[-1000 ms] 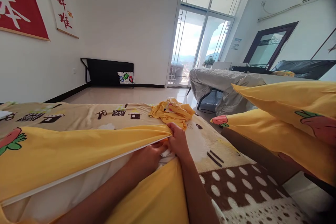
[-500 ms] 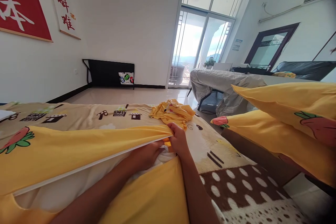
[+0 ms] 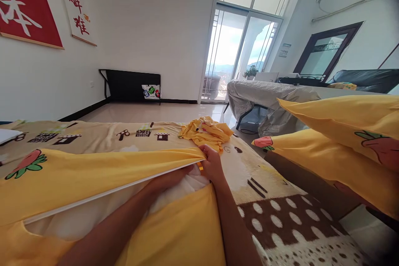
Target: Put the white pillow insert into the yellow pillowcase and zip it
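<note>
Head view: right hand pinches the yellow pillowcase edge; left hand reaches inside, grip hidden; best push the white pillow corner deep.

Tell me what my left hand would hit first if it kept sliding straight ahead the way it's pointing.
Probably the closed corner of the yellow pillowcase, where your right hand pinches the opening's edge. Your left hand lies inside on the white pillow, fingers toward that corner. Depth is unclear.

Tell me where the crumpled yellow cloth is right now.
In the head view the crumpled yellow cloth lies on the patterned blanket at centre frame, just beyond the right hand, which pinches the yellow cover's open edge.
</note>
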Motion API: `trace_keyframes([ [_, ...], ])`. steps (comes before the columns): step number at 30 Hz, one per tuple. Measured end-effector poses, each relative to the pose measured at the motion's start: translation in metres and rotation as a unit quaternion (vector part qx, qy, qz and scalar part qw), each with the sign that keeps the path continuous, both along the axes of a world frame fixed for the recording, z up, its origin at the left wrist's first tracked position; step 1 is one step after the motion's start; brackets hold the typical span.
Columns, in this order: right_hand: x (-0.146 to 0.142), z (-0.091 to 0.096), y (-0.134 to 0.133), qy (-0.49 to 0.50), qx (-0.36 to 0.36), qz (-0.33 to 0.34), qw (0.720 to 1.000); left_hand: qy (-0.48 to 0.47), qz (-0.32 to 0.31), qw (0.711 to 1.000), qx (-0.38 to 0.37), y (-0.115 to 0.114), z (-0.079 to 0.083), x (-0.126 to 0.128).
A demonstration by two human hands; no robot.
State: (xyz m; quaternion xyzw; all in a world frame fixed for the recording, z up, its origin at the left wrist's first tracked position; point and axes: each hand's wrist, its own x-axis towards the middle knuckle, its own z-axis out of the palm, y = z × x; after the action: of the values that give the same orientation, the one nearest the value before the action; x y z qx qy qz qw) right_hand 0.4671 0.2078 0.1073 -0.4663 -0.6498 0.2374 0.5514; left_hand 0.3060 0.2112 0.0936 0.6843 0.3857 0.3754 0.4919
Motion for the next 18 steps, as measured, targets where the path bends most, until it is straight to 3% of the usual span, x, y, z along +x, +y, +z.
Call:
trace_keyframes([
  [7, -0.003, 0.003, -0.001, 0.004, -0.001, 0.009, 1.000, -0.040, 0.042, 0.997, -0.045, 0.003, 0.002, 0.012],
  [18, -0.002, -0.005, 0.003, -0.002, -0.001, 0.022, 1.000, -0.060, 0.027, 0.996, -0.060, 0.014, -0.008, 0.016],
])
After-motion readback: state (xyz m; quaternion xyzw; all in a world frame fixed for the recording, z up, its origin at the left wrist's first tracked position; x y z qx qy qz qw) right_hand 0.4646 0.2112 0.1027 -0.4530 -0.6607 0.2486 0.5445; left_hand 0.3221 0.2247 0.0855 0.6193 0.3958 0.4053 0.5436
